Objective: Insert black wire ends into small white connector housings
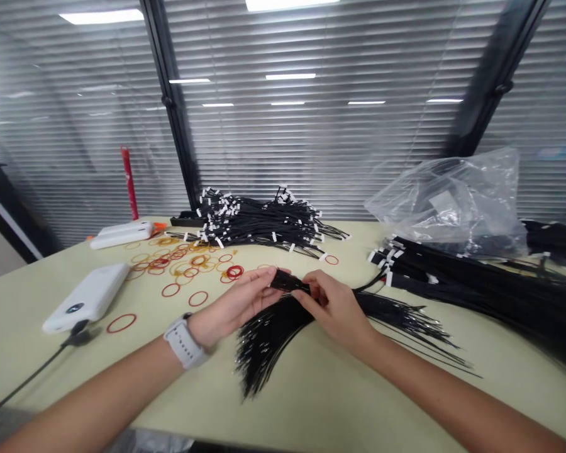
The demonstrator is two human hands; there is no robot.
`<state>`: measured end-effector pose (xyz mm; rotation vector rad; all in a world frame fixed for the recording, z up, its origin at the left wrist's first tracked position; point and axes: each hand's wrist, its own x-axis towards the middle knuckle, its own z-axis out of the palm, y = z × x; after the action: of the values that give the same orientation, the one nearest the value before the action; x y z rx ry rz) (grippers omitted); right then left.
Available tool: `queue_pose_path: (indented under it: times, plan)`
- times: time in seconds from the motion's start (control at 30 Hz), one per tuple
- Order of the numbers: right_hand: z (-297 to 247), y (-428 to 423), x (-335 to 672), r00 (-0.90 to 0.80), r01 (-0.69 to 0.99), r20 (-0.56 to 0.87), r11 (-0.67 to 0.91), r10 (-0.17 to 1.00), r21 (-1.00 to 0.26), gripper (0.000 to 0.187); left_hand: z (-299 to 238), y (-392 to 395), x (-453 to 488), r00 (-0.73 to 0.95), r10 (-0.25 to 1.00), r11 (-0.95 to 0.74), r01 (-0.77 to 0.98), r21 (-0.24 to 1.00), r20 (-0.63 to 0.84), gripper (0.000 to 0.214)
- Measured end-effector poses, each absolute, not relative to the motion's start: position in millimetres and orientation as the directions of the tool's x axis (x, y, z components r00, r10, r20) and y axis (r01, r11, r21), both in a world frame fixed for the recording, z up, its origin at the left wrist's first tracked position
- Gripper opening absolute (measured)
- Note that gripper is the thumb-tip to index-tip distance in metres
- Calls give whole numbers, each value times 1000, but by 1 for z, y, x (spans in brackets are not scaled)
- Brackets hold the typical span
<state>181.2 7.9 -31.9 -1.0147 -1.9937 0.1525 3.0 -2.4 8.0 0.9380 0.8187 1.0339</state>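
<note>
My left hand [238, 303], with a white watch on its wrist, and my right hand [334, 308] meet at the middle of the table. Both pinch the folded top of a bundle of thin black cables [268, 340], whose loose ends fan out toward me and to the right. Scattered red and yellow rubber bands [183, 264] lie just left of my left hand.
A pile of black cables with white tags [259, 220] lies at the back centre. A long stack of black cables [476, 283] and a clear plastic bag [457, 201] fill the right. A white power bank [87, 297] with a cord and a white case [121, 234] sit left.
</note>
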Motion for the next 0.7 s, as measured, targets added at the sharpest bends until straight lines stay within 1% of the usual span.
queue_pose_path:
  times: [0.1, 0.17, 0.27, 0.4, 0.57, 0.63, 0.7]
  plan:
    - [-29, 7, 178, -303, 591, 690, 698, 657, -405, 19, 2, -4, 6, 338, 934, 238, -357, 903, -113, 7]
    - [-27, 5, 176, -335, 568, 711, 735, 618, -371, 15, -1, -5, 9, 339, 933, 244, -362, 900, -117, 4]
    - [-24, 3, 174, -343, 532, 743, 771, 574, -350, 14, -3, -6, 11, 332, 935, 243, -353, 904, -121, 2]
    - [-22, -2, 178, -277, 474, 825, 817, 493, -328, 9, 2, -5, 11, 308, 940, 234, -269, 934, -147, 9]
    - [-5, -11, 185, -130, 389, 936, 885, 328, -257, 15, 3, 0, 2, 232, 956, 212, -111, 971, -182, 16]
    - [14, -10, 193, 0, 372, 962, 893, 273, -253, 15, 2, 3, -1, 219, 959, 206, -91, 974, -182, 16]
    - [38, -7, 207, 173, 370, 968, 899, 182, -235, 13, 0, 5, -3, 215, 961, 200, -92, 976, -176, 15]
